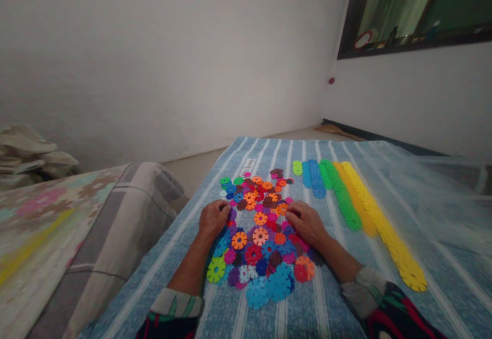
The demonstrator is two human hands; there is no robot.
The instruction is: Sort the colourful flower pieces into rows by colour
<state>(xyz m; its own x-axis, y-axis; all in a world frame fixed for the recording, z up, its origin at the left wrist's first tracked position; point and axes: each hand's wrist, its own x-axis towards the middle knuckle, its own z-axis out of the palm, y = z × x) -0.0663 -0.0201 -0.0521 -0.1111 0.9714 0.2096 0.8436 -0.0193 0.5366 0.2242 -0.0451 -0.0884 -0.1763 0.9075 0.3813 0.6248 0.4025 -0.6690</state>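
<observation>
A loose pile of notched plastic flower discs in mixed colours lies on a striped blue cloth (169, 262). At the pile's left edge is my left hand (214, 221), its thumb and fingers drawn together; whatever they hold is hidden. My right hand (307, 222) rests at the right edge with curled fingers, close against an orange disc (281, 209); I cannot make out what is in them. Between the hands lie an orange disc (260, 218) and a peach disc (260, 236). Light blue discs (258, 292) overlap at the near end, beside a lime green disc (216, 270).
Right of the pile, overlapping discs form rows by colour: yellow (392, 234), amber (359, 203), green (342, 198) and blue (315, 177), plus a short lime stack (297, 168). Clear plastic (453, 200) lies far right. A covered padded surface (130, 216) stands left.
</observation>
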